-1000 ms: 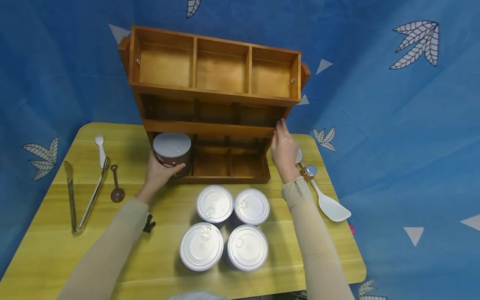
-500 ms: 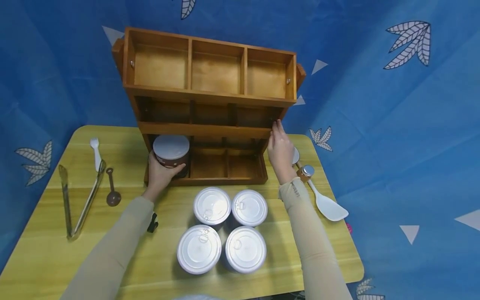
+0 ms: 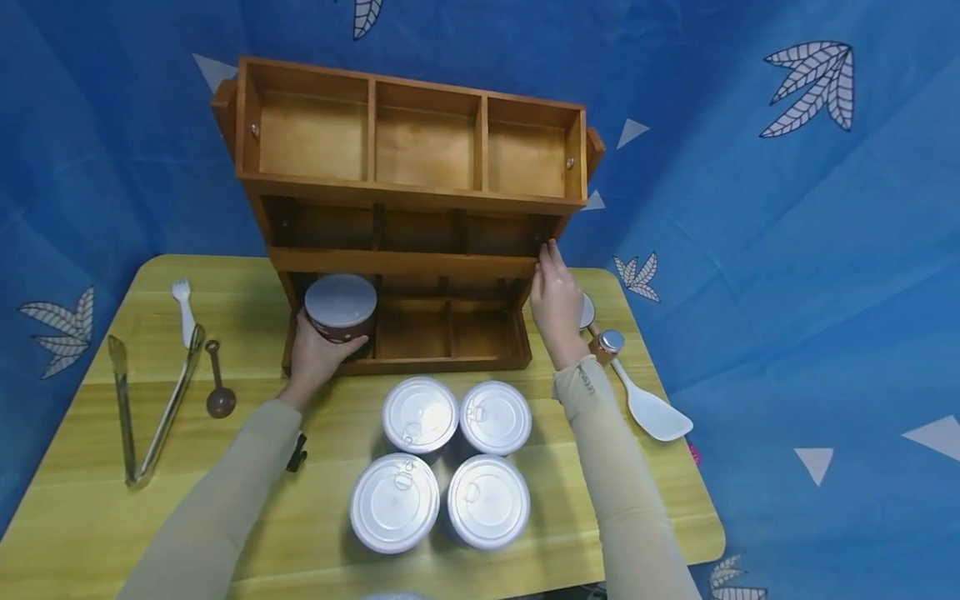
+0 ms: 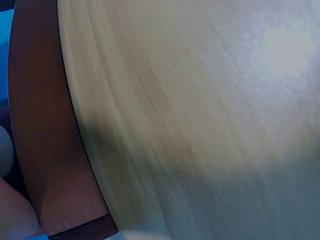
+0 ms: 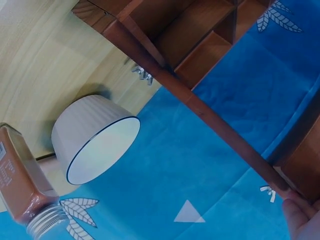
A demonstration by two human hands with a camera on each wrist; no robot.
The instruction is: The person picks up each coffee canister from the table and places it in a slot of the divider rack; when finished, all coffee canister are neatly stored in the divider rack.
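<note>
At the left end of the bottom tier of the wooden rack (image 3: 405, 250), your left hand (image 3: 318, 354) has its fingers curled round a brown can with a white lid (image 3: 341, 307), gripping it from the near side so that the can lies straight ahead of your fingers, toward the back of the rack. The can stands upright, its long axis vertical, and it sits in or right at the mouth of the left compartment; whether its base already rests on the shelf floor cannot be told from here. To its right the middle and right compartments of that tier lie open, divided by thin wooden partitions. Your right hand (image 3: 557, 304) is well apart from the can, at the rack's right side: its fingers are straight and pressed flat against the outer side panel, holding nothing, with the fingertips (image 5: 300, 217) up near the middle shelf. So your left hand is the one on the can, and your right only touches the frame. Just behind your right hand stand a white cup (image 5: 95, 137) and a small brown jar with a metal cap (image 5: 25, 185). Near you on the yellow table (image 3: 90, 492), four silver-lidded cans (image 3: 442, 462) stand in a tight square. The left wrist view shows only blurred wood grain.
</note>
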